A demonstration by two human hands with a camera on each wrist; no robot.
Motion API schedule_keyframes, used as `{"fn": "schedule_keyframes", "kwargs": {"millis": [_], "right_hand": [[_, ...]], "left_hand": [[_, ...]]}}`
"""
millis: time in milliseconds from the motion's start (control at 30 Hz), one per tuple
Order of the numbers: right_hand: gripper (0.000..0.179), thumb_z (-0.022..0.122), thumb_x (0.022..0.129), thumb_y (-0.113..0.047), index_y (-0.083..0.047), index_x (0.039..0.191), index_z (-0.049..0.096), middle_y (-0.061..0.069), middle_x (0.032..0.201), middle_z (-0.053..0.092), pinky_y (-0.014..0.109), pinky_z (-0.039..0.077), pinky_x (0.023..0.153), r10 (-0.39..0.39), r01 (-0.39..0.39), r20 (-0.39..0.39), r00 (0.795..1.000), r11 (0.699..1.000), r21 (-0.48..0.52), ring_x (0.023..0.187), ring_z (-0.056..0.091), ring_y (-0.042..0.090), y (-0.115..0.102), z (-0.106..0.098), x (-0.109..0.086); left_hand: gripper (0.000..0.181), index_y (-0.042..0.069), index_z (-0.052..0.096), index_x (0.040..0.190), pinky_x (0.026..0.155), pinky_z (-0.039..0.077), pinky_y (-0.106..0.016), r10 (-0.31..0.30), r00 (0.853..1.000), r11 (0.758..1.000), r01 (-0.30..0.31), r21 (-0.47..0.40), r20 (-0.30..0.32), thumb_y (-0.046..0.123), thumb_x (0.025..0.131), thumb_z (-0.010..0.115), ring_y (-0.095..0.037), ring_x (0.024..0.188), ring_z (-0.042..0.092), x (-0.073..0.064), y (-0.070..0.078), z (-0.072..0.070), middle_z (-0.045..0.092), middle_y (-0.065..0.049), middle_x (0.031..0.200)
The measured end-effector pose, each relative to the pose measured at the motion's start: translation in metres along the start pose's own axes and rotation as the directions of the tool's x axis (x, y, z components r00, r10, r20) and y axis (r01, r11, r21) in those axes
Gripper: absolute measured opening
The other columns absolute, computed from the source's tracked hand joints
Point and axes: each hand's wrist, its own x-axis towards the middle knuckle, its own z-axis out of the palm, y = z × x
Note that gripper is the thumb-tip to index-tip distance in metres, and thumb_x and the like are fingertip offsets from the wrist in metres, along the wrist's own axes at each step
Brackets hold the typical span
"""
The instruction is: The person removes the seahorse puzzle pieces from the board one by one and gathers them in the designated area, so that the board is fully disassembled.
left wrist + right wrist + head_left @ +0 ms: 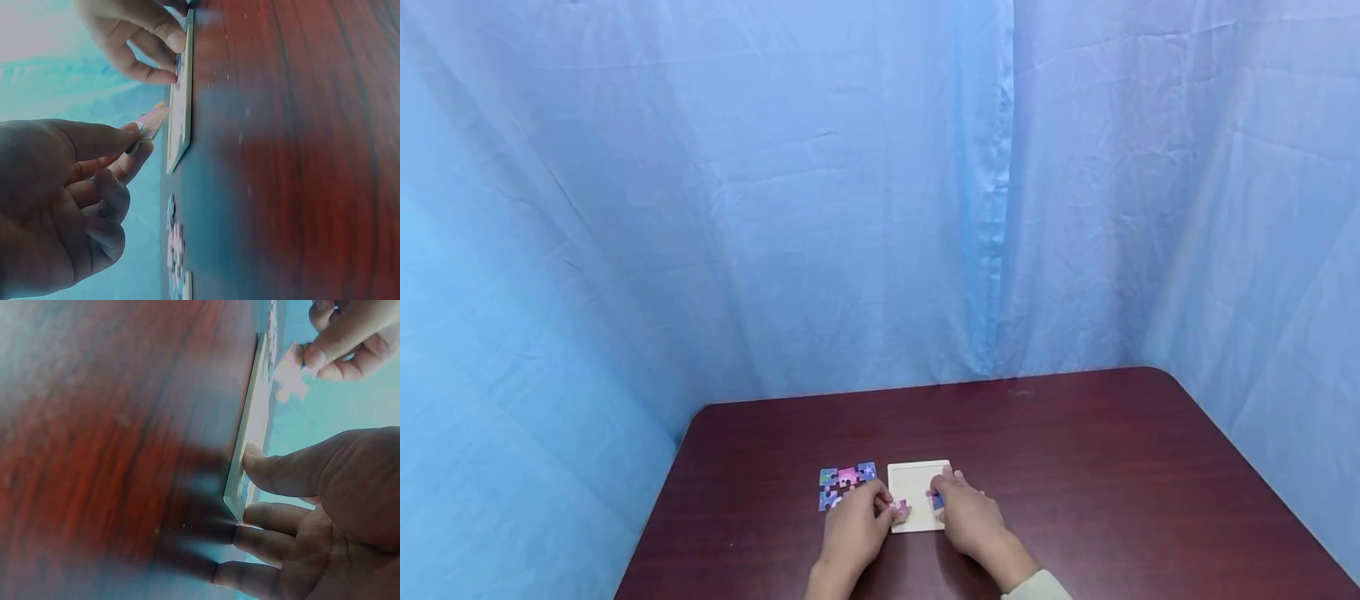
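Note:
My left hand (855, 523) pinches a pink jigsaw piece (900, 510) between thumb and fingertips. It is held tilted over the lower left of a pale, shallow puzzle tray (913, 477); in the left wrist view the piece (152, 120) is seen nearly edge-on. At the tray's right side, a blue jigsaw piece (937, 501) lies partly hidden under my right hand (972, 518). In the right wrist view the right thumb (275, 472) presses at the tray's rim, with the other fingers nearly straight and spread beside its outer edge.
Left of the tray lies a group of loose jigsaw pieces (847, 476), partly covered by the left hand. Everything sits on a dark red-brown table (1075, 467) with rounded far corners. Blue curtains (850, 208) hang behind and at both sides.

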Motion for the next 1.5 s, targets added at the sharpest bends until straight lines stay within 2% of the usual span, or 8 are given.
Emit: {"fn": "schedule_keyframes", "kwargs": {"millis": [300,567,700,833,1100,1500], "right_hand": [[0.026,0.079,0.087,-0.009,-0.013,0.109,0.066,0.026,0.150,0.059,0.071,0.052,0.098,0.009,-0.009,0.009,1.000,1.000,-0.006,0.139,0.060,0.043,0.000,0.000,0.001],[0.027,0.078,0.087,-0.009,-0.012,0.112,0.067,0.026,0.151,0.058,0.071,0.052,0.099,0.007,-0.007,0.018,1.000,1.000,0.009,0.139,0.059,0.043,0.000,0.001,0.000],[0.025,0.079,0.087,-0.009,-0.013,0.108,0.066,0.026,0.150,0.059,0.071,0.052,0.098,0.002,-0.002,0.016,1.000,1.000,0.011,0.138,0.060,0.043,-0.001,0.001,-0.001],[0.024,0.079,0.087,-0.010,-0.015,0.105,0.064,0.027,0.150,0.059,0.071,0.053,0.096,-0.003,0.002,0.008,1.000,1.000,0.010,0.137,0.061,0.043,-0.001,0.000,-0.002],[0.025,0.080,0.086,-0.010,-0.016,0.105,0.064,0.026,0.150,0.059,0.071,0.054,0.095,-0.010,0.010,0.004,1.000,1.000,0.008,0.137,0.061,0.044,0.000,0.000,-0.002],[0.025,0.080,0.086,-0.009,-0.014,0.107,0.066,0.026,0.149,0.060,0.070,0.053,0.097,0.001,-0.001,0.006,1.000,1.000,0.004,0.138,0.061,0.043,0.000,0.001,-0.001]], "left_hand": [[0.018,0.023,0.066,0.083,0.057,0.040,-0.026,-0.065,0.998,0.996,0.064,0.055,0.006,0.017,0.086,0.083,0.004,0.061,0.050,-0.009,-0.016,-0.021,0.064,0.016,0.072],[0.017,0.023,0.068,0.084,0.056,0.040,-0.026,-0.096,0.995,0.993,0.096,0.064,0.003,0.016,0.083,0.084,0.003,0.061,0.051,-0.015,-0.028,-0.027,0.064,0.016,0.071],[0.017,0.022,0.068,0.083,0.056,0.041,-0.027,-0.104,0.994,0.991,0.105,0.080,-0.021,0.016,0.082,0.085,0.002,0.060,0.052,-0.016,-0.031,-0.031,0.064,0.016,0.070],[0.017,0.022,0.068,0.082,0.056,0.041,-0.028,-0.118,0.993,0.989,0.119,0.090,-0.008,0.017,0.084,0.084,0.001,0.060,0.053,-0.016,-0.033,-0.034,0.065,0.015,0.071],[0.018,0.023,0.067,0.081,0.056,0.040,-0.028,-0.162,0.987,0.983,0.161,0.087,0.003,0.019,0.084,0.084,0.000,0.059,0.051,-0.016,-0.038,-0.033,0.063,0.016,0.070],[0.018,0.022,0.069,0.083,0.058,0.043,-0.029,-0.152,0.988,0.984,0.152,0.090,-0.015,0.016,0.081,0.086,0.000,0.064,0.055,-0.016,-0.041,-0.033,0.065,0.014,0.074]]}}
